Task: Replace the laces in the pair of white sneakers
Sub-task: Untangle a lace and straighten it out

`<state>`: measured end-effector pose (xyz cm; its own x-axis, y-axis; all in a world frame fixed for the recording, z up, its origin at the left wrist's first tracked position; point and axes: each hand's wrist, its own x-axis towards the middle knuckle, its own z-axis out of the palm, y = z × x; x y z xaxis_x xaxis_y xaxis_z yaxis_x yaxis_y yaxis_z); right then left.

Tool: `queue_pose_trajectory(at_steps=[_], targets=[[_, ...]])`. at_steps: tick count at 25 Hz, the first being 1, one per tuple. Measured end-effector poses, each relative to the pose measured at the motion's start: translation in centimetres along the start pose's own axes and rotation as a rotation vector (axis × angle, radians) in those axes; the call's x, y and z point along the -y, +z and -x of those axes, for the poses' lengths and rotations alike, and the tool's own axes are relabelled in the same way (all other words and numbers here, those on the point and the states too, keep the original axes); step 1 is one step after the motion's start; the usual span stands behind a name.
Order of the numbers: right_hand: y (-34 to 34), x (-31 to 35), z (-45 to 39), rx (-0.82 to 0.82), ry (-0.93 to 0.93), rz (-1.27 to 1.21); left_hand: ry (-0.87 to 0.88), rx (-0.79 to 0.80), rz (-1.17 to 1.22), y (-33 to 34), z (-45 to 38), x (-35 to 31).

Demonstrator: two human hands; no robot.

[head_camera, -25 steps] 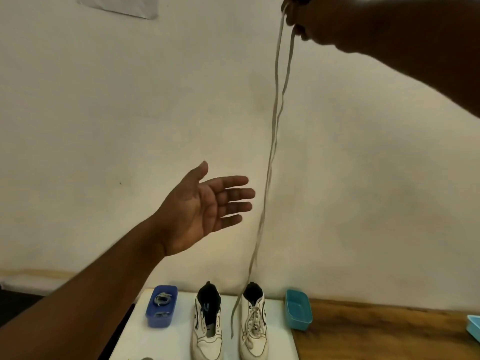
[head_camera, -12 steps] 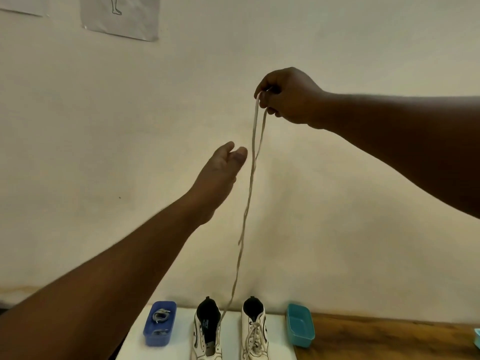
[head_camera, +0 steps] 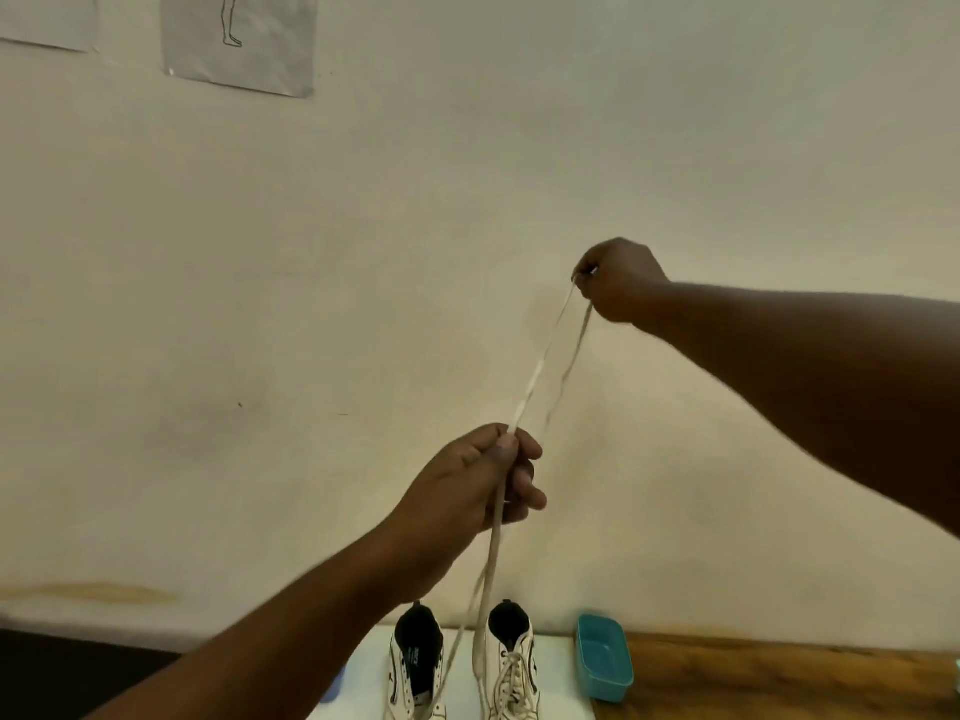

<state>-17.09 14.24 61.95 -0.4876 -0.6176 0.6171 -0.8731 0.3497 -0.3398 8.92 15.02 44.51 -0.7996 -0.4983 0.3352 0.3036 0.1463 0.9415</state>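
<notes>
Two white sneakers stand side by side at the bottom on a white board (head_camera: 561,678). The left sneaker (head_camera: 415,667) has no lace; the right sneaker (head_camera: 511,667) is laced. A long off-white lace (head_camera: 535,381) is held up in front of the wall. My right hand (head_camera: 615,280) pinches its top, raised at right centre. Lower down, my left hand (head_camera: 485,478) grips the doubled lace, and the two strands hang from it down between the sneakers.
A teal tray (head_camera: 605,659) sits just right of the sneakers on a wooden table (head_camera: 779,678). A blue container (head_camera: 332,688) peeks out behind my left forearm. Paper sheets (head_camera: 239,44) hang on the pale wall behind.
My right hand came down and to the right with the lace's top. My left hand, open before, has closed around the lace lower down.
</notes>
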Motion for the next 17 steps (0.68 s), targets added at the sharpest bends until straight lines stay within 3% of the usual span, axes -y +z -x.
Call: queue_pose_trajectory(at_steps=[4, 7, 9, 12, 14, 17], targets=[[4.7, -5.0, 1.8, 0.062, 0.218, 0.037, 0.018, 0.027, 0.116, 0.4, 0.6, -0.7], [7.1, -5.8, 4.4, 0.223, 0.174, 0.028, 0.050, -0.016, 0.131, 0.7, -0.3, -1.7], [8.1, -3.7, 7.0, 0.469, 0.082, -0.315, 0.061, -0.106, 0.110, 0.3, -1.8, -2.1], [8.2, 0.9, 10.8, 0.840, 0.087, -0.935, 0.045, -0.224, 0.128, -0.6, -4.3, -2.5], [8.8, 2.4, 11.9, 0.835, 0.094, -1.091, 0.048, -0.281, 0.146, -1.2, -5.4, -2.6], [9.8, 2.3, 11.5, 0.680, 0.066, -1.157, 0.047, -0.299, 0.235, -1.8, -5.8, -2.8]])
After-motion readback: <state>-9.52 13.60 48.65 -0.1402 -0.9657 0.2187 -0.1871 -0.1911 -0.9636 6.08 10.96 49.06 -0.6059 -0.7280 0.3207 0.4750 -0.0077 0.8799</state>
